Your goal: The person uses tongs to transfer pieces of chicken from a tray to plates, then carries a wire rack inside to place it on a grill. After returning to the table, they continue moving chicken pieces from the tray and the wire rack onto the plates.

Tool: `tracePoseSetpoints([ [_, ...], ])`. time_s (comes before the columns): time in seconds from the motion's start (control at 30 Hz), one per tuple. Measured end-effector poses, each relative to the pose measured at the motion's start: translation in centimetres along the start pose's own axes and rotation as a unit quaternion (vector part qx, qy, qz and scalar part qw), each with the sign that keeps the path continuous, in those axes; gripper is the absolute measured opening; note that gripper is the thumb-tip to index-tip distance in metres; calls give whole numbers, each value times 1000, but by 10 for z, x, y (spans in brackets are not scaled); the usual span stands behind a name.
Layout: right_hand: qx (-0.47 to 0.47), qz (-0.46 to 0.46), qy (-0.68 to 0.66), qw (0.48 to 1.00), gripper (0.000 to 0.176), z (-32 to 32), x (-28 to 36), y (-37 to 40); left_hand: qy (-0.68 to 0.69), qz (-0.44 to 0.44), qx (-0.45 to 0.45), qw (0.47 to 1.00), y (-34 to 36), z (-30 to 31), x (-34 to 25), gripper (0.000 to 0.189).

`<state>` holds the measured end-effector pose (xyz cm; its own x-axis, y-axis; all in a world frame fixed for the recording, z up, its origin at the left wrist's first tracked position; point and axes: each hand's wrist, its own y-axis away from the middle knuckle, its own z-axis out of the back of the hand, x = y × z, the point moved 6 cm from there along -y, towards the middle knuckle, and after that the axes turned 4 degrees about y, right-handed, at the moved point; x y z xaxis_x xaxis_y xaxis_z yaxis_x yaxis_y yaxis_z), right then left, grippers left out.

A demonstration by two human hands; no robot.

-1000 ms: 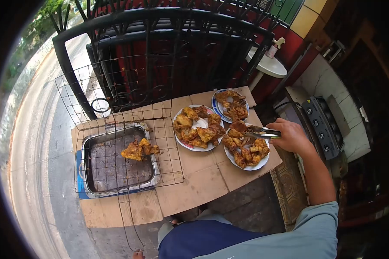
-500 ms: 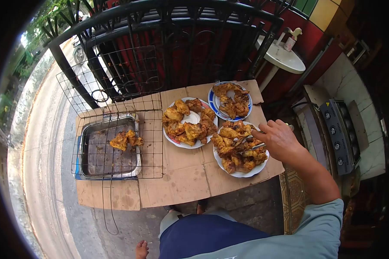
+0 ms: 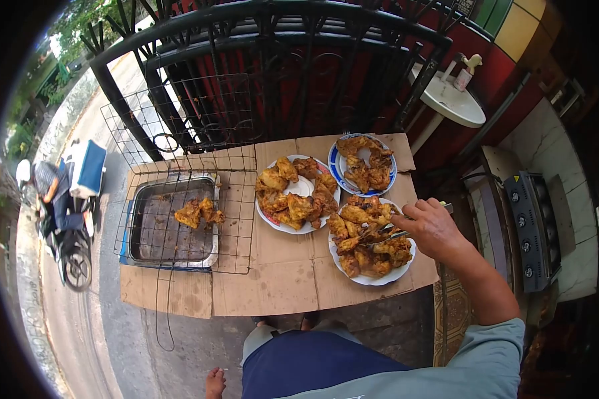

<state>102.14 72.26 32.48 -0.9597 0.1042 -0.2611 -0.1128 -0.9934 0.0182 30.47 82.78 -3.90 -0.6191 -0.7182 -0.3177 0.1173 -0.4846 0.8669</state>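
My right hand point(image 3: 434, 231) is closed around metal tongs point(image 3: 398, 235), whose tips reach in among the grilled chicken pieces point(image 3: 373, 261) on the nearest white plate point(image 3: 374, 281). Low in the view, my left hand point(image 3: 214, 384) hangs beside my body, fingers curled, with a small thin pale thing at the fingertips that I cannot make out. An opened wire grill basket point(image 3: 235, 256) lies across a metal tray point(image 3: 209, 261), its upper half leaning back on the fence. A few chicken pieces point(image 3: 198, 213) rest on the mesh.
More chicken sits on a red-rimmed plate point(image 3: 281, 227) and a blue-rimmed plate point(image 3: 340, 174). Cardboard point(image 3: 266, 286) covers the table. A black metal fence point(image 3: 279, 80) stands behind. To the right are a sink point(image 3: 452, 100) and a gas stove point(image 3: 524, 233). A motorcycle rider point(image 3: 56, 193) is on the road.
The tongs and right hand stay at the nearest plate, shifting only slightly. The view has moved a little. A motorcycle with a rider and blue-and-white box now shows close by on the left.
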Motion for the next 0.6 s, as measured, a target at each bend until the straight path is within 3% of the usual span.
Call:
tracePoseSetpoints([
  [0.27,-40,-27,-16,999,38,-3,-6,15,-17,-8,-5,1000,14,-6,-11,57],
  [0.5,-19,-54,-36,998,37,-3,-3,20,-23,-4,-5,1000,13,-4,-11,57],
  [0.6,7,-95,-126,987,37,-7,-11,24,-17,-9,-1,1000,10,-4,-12,57],
])
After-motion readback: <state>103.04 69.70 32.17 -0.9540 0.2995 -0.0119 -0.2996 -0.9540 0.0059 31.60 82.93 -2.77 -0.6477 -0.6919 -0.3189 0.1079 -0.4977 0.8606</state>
